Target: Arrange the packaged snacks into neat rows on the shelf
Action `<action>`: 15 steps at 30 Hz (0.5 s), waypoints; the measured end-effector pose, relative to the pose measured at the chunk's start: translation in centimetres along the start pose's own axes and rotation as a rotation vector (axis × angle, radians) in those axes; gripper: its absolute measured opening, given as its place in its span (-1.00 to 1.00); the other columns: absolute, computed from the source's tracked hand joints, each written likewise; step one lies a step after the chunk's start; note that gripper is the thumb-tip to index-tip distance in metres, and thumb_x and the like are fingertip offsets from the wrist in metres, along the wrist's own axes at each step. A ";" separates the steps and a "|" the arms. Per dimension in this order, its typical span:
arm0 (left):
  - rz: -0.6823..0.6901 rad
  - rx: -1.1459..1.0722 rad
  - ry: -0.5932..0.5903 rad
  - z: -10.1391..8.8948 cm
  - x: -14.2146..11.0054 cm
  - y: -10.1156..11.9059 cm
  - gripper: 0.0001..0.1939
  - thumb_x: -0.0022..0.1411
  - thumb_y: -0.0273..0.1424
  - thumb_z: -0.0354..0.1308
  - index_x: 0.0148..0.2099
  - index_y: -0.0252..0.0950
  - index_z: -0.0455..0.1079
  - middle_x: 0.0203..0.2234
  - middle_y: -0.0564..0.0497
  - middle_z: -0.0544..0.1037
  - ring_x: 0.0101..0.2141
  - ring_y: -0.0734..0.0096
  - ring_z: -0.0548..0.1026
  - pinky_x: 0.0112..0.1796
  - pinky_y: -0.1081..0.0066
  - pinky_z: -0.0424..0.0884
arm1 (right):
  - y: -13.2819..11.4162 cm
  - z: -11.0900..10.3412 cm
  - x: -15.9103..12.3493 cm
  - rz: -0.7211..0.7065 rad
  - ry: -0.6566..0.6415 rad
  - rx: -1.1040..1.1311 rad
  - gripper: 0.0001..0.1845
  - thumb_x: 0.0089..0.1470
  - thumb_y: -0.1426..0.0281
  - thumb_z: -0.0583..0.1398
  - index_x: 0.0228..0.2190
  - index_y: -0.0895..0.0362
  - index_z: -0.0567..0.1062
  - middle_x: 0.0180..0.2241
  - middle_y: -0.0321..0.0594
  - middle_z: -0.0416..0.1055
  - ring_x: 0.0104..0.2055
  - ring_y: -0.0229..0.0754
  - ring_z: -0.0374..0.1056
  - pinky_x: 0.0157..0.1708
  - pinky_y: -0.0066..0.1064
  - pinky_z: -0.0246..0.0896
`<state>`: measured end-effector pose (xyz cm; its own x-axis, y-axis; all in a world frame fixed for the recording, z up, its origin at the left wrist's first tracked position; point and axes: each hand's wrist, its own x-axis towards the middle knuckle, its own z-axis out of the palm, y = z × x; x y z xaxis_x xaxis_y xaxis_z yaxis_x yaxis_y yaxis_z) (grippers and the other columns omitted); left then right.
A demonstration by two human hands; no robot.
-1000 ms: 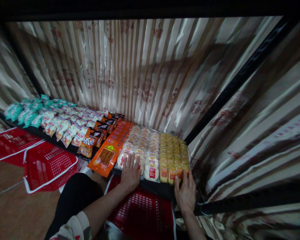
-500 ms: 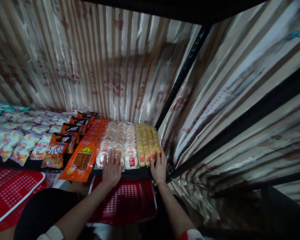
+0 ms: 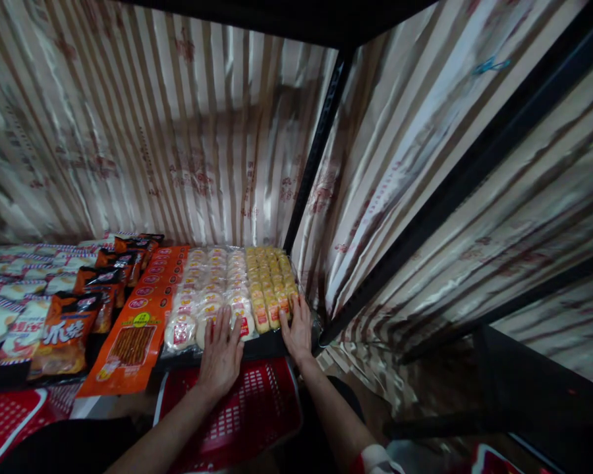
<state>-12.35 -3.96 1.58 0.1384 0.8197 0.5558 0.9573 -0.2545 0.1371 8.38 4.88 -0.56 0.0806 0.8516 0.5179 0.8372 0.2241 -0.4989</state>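
Observation:
My left hand [image 3: 221,355] lies open, fingers stretched out, on the front ends of the white round packaged cakes [image 3: 211,289] in clear wrap, over the middle and right rows. My right hand [image 3: 297,329] is open too, fingertips touching the front right corner of the yellow packaged cakes [image 3: 269,283]. Both sets stand in rows side by side on the dark shelf [image 3: 267,345]. Left of the white cakes lies a long orange snack packet [image 3: 133,329], its front end jutting past the shelf edge.
Orange-brown snack bags [image 3: 64,336] and white striped bags [image 3: 22,329] fill the shelf's left side. Red baskets [image 3: 242,421] stand below the shelf edge. Black posts [image 3: 316,151] and striped curtains [image 3: 217,131] close off the back and right.
The view has turned to the right, so the shelf goods appear further left and lower. My left hand has shifted right across the white cakes. My right hand stays by the yellow cakes.

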 end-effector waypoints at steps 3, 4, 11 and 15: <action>0.064 0.005 0.012 0.7 1.2 1.2 -0.48 0.26 -0.46 -0.06 0.27 -0.29 0.11 0.28 -0.19 0.01 0.28 0.03 -0.10 0.16 -0.06 0.05 | -0.1 -0.2 0.8 0.058 0.023 0.074 -0.34 0.22 0.09 -0.16 0.18 0.25 0.16 0.27 0.05 -0.05 0.31 -0.03 -0.17 0.20 -0.01 -0.11; 0.094 0.009 0.018 1.0 1.7 1.6 -0.47 0.25 -0.46 -0.06 0.27 -0.29 0.09 0.28 -0.20 0.02 0.28 0.03 -0.09 0.16 -0.06 0.06 | -0.2 -0.2 1.3 0.066 0.018 0.100 -0.33 0.22 0.09 -0.18 0.18 0.26 0.15 0.26 0.05 -0.03 0.31 -0.04 -0.15 0.20 -0.04 -0.10; 0.197 -0.021 0.045 3.2 6.2 5.1 -0.45 0.16 -0.51 -0.01 0.22 -0.29 0.17 0.26 -0.22 0.09 0.27 0.00 -0.05 0.12 -0.05 0.15 | -1.6 -0.2 7.9 0.286 -0.107 0.124 -0.25 0.21 0.04 -0.25 0.14 0.30 0.23 0.06 0.10 0.32 0.11 0.02 0.25 0.08 -0.13 0.10; 0.168 -0.044 0.045 4.0 7.9 6.1 -0.46 0.15 -0.46 0.02 0.20 -0.31 0.19 0.24 -0.24 0.13 0.26 -0.02 -0.02 0.12 -0.05 0.15 | -1.4 0.8 10.7 0.363 -0.133 0.096 -0.23 0.21 0.01 -0.29 0.08 0.25 0.33 -0.20 0.09 0.49 -0.19 0.05 0.45 -0.15 -0.10 0.23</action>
<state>-4.40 3.02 3.48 0.2834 0.7400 0.6099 0.9095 -0.4091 0.0737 7.62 14.08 5.15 0.2862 0.9362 0.2043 0.7119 -0.0651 -0.6993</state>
